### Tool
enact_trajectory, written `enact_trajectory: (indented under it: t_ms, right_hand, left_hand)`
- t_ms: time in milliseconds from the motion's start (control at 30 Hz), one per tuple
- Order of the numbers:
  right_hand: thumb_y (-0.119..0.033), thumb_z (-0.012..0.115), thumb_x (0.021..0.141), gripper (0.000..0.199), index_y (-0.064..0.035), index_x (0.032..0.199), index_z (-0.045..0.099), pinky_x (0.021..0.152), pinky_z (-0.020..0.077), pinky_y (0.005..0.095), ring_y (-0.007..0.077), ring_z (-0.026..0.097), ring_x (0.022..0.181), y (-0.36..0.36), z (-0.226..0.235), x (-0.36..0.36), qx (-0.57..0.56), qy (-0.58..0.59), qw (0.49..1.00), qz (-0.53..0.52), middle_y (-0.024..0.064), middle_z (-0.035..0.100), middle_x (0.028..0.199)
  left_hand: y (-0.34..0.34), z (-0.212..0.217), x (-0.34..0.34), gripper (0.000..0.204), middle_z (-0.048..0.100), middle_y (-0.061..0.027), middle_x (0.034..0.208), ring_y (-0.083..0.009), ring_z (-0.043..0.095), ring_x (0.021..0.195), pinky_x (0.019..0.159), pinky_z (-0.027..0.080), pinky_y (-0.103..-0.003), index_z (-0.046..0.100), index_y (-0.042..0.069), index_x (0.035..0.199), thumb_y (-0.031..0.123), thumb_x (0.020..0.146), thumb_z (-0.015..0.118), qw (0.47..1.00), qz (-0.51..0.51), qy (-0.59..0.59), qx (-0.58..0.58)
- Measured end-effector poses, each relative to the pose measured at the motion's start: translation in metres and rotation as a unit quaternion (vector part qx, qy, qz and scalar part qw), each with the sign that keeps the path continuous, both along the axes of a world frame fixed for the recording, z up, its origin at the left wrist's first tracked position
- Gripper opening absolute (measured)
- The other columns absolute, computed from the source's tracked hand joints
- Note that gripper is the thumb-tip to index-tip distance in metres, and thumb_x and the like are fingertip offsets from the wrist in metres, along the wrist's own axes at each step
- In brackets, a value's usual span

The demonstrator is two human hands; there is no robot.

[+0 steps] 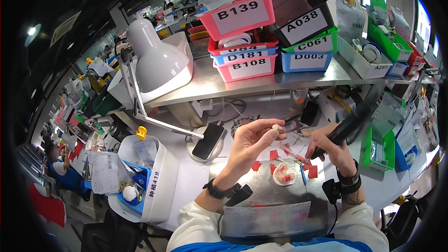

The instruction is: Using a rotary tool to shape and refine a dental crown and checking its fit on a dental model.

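My left hand (252,141) is raised over the bench, pinching a small cream-coloured piece (277,129) between thumb and fingers; it resembles a piece of a dental cast. To its right, my right hand (328,146) grips a dark, elongated handheld tool (347,128), smeared by motion, so its exact kind is unclear. Below the hands lies a dental model (283,174) with pink-red material on it. Around it are several red wax pieces (313,171). A blue slim tool (303,175) rests beside the model. Near my right fingers is a thin clear rod-like thing (293,153).
A black phone (208,142) lies on the lamp's round base, under the jointed desk lamp (154,60). Stacked coloured trays (245,67) stand on the metal shelf (210,84). A white bin (163,182) is at left, a green tray (379,151) at right, a clear sheet (266,219) in front.
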State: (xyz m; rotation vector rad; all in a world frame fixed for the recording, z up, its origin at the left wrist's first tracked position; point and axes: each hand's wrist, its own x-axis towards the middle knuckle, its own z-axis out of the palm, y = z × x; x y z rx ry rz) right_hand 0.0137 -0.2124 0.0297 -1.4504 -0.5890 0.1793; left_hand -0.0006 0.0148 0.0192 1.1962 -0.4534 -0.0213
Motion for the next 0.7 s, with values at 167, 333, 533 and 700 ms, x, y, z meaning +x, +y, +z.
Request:
enact_trajectory:
  t_ms: [167, 333, 533, 700]
  right_hand:
    - [-0.025, 0.065, 0.082, 0.026, -0.0015, 0.072, 0.065, 0.046, 0.0351, 0.0222, 0.0058, 0.049, 0.049, 0.019, 0.007, -0.011, -0.138, 0.044, 0.989, 0.015, 0.0011, 0.057, 0.056]
    - [-0.034, 0.065, 0.082, 0.036, 0.0012, 0.076, 0.062, 0.050, 0.0377, 0.0252, 0.0082, 0.047, 0.050, 0.040, 0.014, -0.020, -0.236, -0.097, 0.964, 0.078, 0.0053, 0.051, 0.053]
    - [-0.017, 0.061, 0.086, 0.029, 0.0020, 0.107, 0.054, 0.045, 0.0420, 0.0184, 0.0054, 0.057, 0.058, 0.009, 0.078, 0.032, -0.102, -0.236, 0.959, -0.117, 0.0018, 0.059, 0.071]
    - [-0.025, 0.071, 0.075, 0.054, -0.0119, 0.122, 0.049, 0.081, 0.0456, 0.0385, 0.0263, 0.057, 0.099, -0.008, 0.131, 0.104, -0.263, -0.597, 0.640, -0.405, 0.0131, 0.057, 0.106]
  left_hand:
    - [0.006, 0.014, -0.008, 0.020, 0.042, -0.0169, 0.132, -0.0142, 0.056, 0.101, 0.069, 0.050, -0.023, 0.066, 0.003, 0.101, 0.016, 0.086, 0.061, 0.987, -0.126, -0.064, 0.073]
    - [0.007, 0.010, -0.012, 0.023, 0.055, -0.0096, 0.113, -0.0092, 0.057, 0.083, 0.062, 0.046, -0.021, 0.065, 0.001, 0.100, 0.019, 0.087, 0.062, 0.985, -0.129, -0.058, 0.100]
    - [0.015, 0.015, -0.012, 0.028, 0.058, -0.0092, 0.106, -0.0097, 0.057, 0.075, 0.059, 0.048, -0.023, 0.062, -0.001, 0.101, 0.023, 0.089, 0.061, 0.993, -0.101, -0.043, -0.036]
    - [0.016, 0.022, -0.011, 0.030, 0.055, -0.0175, 0.111, -0.0108, 0.057, 0.071, 0.058, 0.047, -0.022, 0.059, 0.001, 0.100, 0.028, 0.090, 0.057, 0.988, -0.105, -0.051, -0.100]
